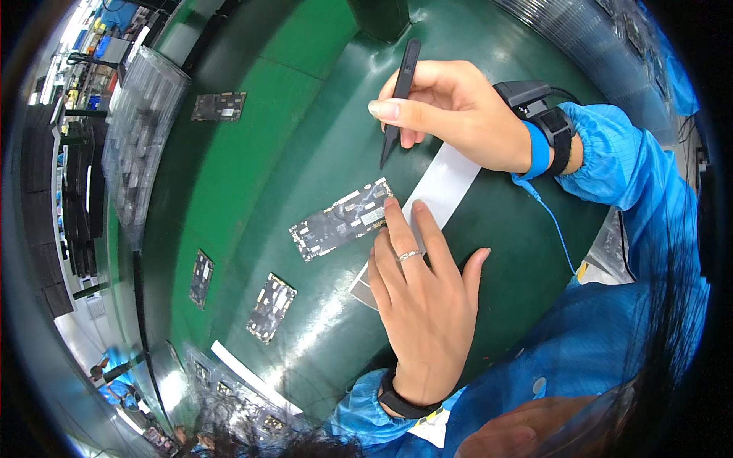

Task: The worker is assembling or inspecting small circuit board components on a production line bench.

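My right hand (458, 111) is closed around a slim black spudger (401, 103), its pointed tip down and apart from the board. Below it, my left hand (427, 298) rests palm down with fingers apart. Its fingertips touch the right end of a dark circuit board (340, 221) and a white strip (444, 187), which runs slantwise beneath that hand. The board lies flat on the green mat, its face dotted with pale and metallic parts. A blue wrist strap (539, 149) with a thin cord circles my right wrist.
Smaller circuit boards lie leftward: one (271, 308) close by, another (201, 278) beyond it, a third (219, 107) farther up. Clear plastic trays are stacked at the left (141, 145) and upper right (576, 38). A dark green post (379, 17) stands at the top. Boards in a tray (237, 397) sit lower left.
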`<action>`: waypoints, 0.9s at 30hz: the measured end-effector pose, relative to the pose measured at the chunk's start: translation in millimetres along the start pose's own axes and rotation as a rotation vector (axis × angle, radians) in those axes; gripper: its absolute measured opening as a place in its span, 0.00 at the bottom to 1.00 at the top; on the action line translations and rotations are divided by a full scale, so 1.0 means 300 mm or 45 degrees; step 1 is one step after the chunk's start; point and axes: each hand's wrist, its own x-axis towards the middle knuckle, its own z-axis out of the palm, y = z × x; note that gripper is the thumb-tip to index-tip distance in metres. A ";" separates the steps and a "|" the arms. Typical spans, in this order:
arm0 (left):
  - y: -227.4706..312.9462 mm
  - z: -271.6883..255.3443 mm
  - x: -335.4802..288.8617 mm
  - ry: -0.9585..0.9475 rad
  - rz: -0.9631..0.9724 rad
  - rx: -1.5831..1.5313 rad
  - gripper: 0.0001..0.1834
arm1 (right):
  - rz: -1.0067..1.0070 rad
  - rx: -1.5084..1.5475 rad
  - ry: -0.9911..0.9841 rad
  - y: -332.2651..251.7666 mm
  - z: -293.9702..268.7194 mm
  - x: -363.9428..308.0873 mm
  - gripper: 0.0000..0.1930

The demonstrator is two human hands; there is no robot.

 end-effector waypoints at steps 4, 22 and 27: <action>-0.077 -0.078 0.028 -0.101 -0.076 -0.163 0.36 | 0.062 0.024 0.001 -0.007 0.014 0.009 0.14; -0.905 -0.102 0.654 0.246 0.201 0.188 0.32 | 0.128 0.028 0.043 0.035 0.002 -0.011 0.16; -0.853 -0.193 0.685 -0.086 0.240 0.405 0.25 | 0.219 -0.037 -0.071 0.018 -0.013 -0.016 0.12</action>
